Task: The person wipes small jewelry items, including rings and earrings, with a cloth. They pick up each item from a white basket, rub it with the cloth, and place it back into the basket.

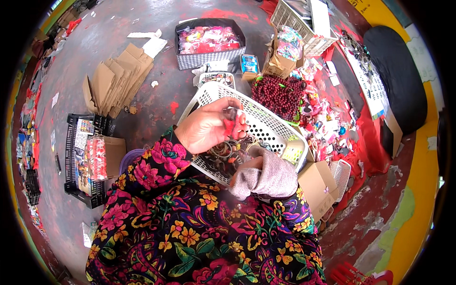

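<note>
A white perforated plastic basket (295, 137) lies before me, with a tangle of thin ring-like bands (221, 151) in it. My left hand (204, 127) is raised over the basket, its fingers closed in a pinch. Between the fingertips is a small red and clear piece (230, 127), too small to name. Lower in the basket, beside the bands, is my right hand (248, 167), with a pinkish-grey knit cuff (268, 176) over its wrist. The right fingers are mostly hidden, and what they touch does not show.
Flattened cardboard (116, 78) leans at the left, above a black crate (71, 159). A checked bin (209, 61) of pink packets stands ahead. Dark red beads (280, 97) lie beyond the basket, near scattered small trinkets (327, 123). An open cardboard box (318, 187) sits at my right.
</note>
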Demonstrator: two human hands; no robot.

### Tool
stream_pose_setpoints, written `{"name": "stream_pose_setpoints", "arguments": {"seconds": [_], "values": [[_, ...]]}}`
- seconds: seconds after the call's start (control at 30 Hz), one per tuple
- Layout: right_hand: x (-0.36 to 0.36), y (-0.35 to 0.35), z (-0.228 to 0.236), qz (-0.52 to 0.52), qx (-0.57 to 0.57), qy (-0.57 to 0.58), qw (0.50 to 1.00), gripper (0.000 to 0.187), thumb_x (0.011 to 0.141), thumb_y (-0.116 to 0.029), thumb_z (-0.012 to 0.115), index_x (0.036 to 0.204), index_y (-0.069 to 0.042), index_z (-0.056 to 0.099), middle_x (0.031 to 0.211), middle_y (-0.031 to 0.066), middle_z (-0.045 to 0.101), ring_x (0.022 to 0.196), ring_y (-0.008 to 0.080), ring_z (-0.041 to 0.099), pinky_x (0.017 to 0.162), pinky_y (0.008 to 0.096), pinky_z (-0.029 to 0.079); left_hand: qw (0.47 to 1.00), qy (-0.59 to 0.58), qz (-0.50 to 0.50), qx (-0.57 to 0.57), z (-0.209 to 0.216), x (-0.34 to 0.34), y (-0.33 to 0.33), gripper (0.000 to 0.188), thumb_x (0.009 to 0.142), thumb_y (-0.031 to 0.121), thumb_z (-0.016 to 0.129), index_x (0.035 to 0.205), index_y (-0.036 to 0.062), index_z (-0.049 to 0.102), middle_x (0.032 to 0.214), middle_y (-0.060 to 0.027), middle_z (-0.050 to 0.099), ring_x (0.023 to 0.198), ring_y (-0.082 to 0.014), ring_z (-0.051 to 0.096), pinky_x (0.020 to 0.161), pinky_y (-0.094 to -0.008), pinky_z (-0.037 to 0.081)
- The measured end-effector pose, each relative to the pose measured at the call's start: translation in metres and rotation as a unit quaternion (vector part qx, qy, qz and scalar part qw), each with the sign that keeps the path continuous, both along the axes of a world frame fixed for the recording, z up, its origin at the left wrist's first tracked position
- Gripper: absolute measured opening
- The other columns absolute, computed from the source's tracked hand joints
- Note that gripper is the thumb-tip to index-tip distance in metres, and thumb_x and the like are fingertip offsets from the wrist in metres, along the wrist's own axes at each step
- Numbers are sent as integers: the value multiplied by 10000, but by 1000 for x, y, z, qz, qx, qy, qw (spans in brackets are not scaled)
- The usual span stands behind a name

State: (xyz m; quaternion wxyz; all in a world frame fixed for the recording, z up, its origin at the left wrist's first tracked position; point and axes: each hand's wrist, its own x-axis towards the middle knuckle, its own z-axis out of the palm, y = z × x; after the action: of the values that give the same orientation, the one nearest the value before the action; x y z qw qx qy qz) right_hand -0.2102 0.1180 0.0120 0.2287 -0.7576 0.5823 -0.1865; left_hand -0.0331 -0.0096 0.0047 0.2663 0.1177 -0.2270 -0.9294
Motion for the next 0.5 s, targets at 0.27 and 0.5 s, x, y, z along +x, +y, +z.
{"name": "stream_pose_setpoints", "arguments": {"seconds": [0.27,0.5], "values": [[13,-21,53,-1,241,-407,881,315,877,-278,525,697,-23,569,629,92,584,518,177,566,502,262,448,986,-69,129,81,-17,6,6,213,834,28,500,1042,8,543,990,-129,580,936,-245,571,881,-378,455],[13,-21,15,-183,161,-663,708,440,953,-383,391,772,-5,528,648,84,570,553,185,563,522,284,451,995,-21,72,61,-13,7,7,150,856,26,484,987,40,554,1015,-117,598,991,-238,577,879,-396,458]]}}
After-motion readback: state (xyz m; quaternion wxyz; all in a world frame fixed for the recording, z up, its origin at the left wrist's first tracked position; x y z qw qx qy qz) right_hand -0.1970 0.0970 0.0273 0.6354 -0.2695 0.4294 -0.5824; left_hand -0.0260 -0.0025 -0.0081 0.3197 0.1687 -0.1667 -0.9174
